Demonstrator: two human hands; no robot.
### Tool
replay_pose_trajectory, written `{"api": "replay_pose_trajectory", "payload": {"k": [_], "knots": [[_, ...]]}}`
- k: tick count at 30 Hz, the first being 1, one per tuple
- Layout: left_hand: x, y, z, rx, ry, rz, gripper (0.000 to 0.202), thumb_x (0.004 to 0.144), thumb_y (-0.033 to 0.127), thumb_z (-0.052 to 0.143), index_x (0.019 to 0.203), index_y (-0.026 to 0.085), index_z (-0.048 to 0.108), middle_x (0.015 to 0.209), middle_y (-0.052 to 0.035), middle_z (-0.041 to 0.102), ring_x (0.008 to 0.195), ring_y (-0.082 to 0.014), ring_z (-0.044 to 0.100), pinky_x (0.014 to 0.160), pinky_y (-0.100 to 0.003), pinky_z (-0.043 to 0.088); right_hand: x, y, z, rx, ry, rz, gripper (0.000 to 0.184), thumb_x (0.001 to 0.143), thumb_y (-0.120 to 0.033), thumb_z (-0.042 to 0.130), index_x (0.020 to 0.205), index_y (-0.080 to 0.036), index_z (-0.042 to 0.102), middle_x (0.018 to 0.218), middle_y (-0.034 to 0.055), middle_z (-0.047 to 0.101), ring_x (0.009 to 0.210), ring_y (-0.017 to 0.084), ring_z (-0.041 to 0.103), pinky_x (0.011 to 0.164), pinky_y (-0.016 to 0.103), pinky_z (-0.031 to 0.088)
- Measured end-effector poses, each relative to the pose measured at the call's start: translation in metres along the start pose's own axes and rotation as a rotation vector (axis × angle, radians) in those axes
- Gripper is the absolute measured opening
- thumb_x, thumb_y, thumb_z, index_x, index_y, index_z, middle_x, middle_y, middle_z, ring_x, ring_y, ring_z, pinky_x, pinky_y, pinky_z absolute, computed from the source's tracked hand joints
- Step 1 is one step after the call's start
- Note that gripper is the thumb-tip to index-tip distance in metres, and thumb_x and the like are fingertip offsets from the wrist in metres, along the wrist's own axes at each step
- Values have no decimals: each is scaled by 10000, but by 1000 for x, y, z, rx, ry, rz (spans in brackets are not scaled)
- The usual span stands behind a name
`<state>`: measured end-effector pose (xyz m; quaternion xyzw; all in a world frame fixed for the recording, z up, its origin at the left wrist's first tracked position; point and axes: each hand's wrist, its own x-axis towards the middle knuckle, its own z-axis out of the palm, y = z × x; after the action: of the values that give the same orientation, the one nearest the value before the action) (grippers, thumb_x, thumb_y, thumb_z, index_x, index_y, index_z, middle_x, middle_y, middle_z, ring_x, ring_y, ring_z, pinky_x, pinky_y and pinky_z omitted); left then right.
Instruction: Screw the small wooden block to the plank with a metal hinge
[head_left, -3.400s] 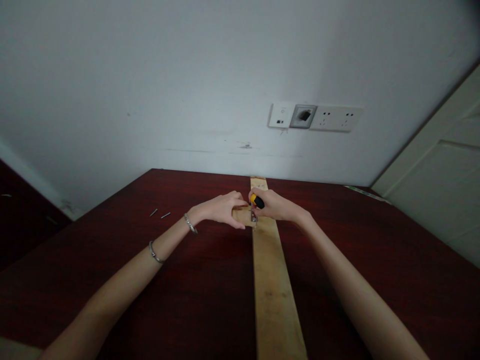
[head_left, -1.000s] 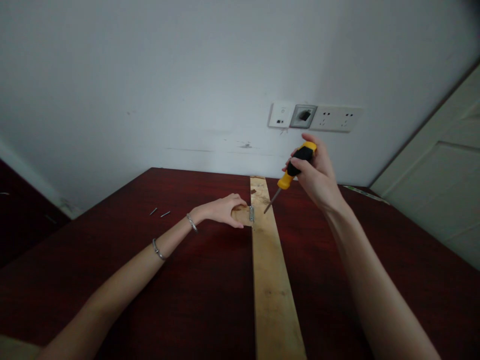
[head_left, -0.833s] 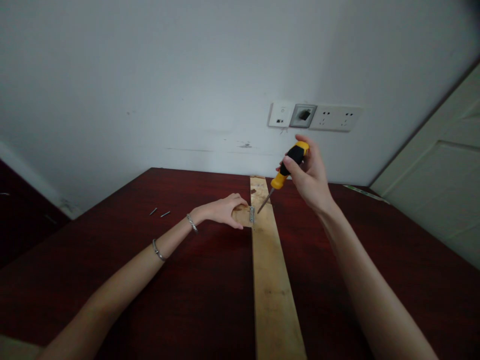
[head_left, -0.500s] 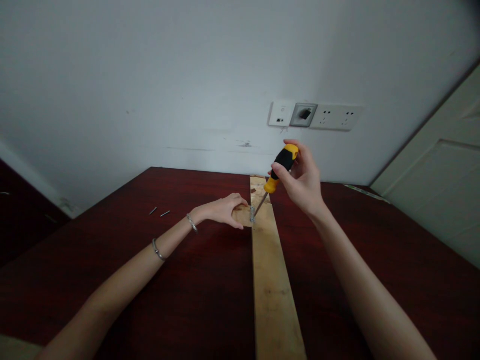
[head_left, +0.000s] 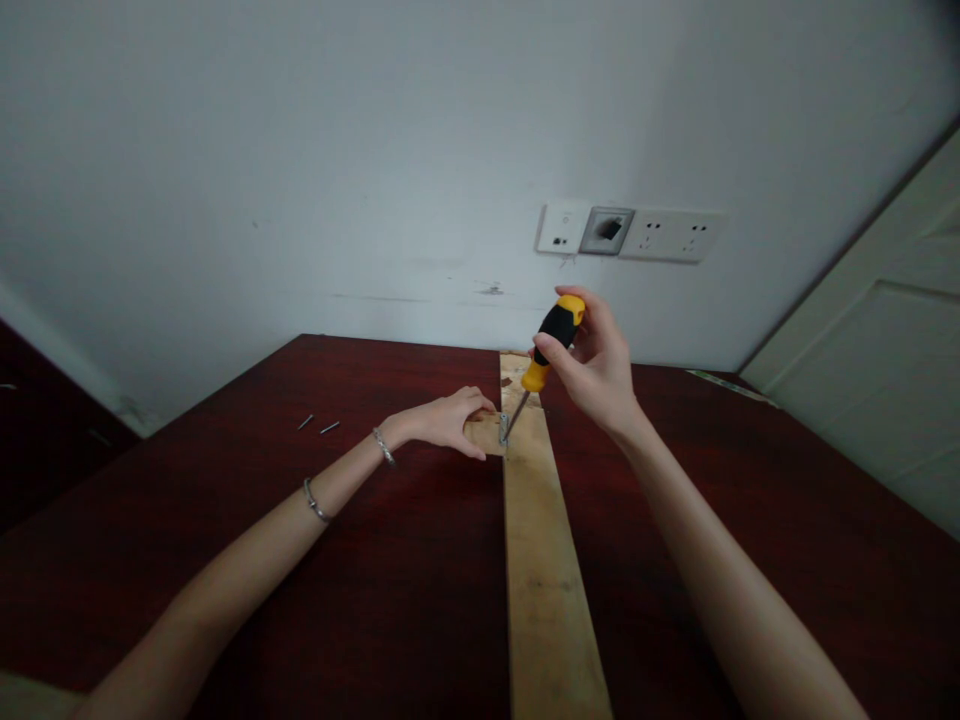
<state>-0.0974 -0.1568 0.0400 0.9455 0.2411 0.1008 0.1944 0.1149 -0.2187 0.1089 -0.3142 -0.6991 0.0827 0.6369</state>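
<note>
My right hand [head_left: 596,365] is closed around the black and yellow handle of a screwdriver [head_left: 559,332]. Its shaft slants down to the left, and the tip is at a small metal hinge [head_left: 504,428]. The hinge lies where a short wooden block [head_left: 484,432] meets the left edge of a long wooden board [head_left: 546,560]. Thumb and fingers of my left hand [head_left: 454,420] grip the block from its left side. Whether the tip sits in a screw is too small to tell.
Two loose screws, one screw [head_left: 305,422] beside another screw [head_left: 330,427], lie left on the dark red table [head_left: 397,600]. A white wall [head_left: 300,180] with sockets [head_left: 667,235] rises behind. A pale panelled door [head_left: 885,350] stands at the right.
My right hand and the screwdriver have shifted slightly left and down, with the tip now closer over the hinge. My left hand and the wood hold their places.
</note>
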Motion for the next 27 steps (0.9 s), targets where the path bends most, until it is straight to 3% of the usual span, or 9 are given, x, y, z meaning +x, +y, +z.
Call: {"api": "replay_pose_trajectory", "payload": {"k": [9,27], "knots": [[1,-1,0,16,2,12,677,673,430,805,1220,135,535,1127,-97,513,1067,-244,496,964,-374,425,-1,-3,2,-8,8,31,490,809,-503,667,1213,-282,499,1017,33,555,768,144,573,665,300,566],[0,-3,1,34,-3,-23,690,670,467,794,1235,165,537,1135,-90,527,1045,-240,529,910,-352,447,-5,1,5,-66,-39,-7,492,799,-393,690,1234,-285,486,1078,40,554,852,175,586,654,307,555]]}}
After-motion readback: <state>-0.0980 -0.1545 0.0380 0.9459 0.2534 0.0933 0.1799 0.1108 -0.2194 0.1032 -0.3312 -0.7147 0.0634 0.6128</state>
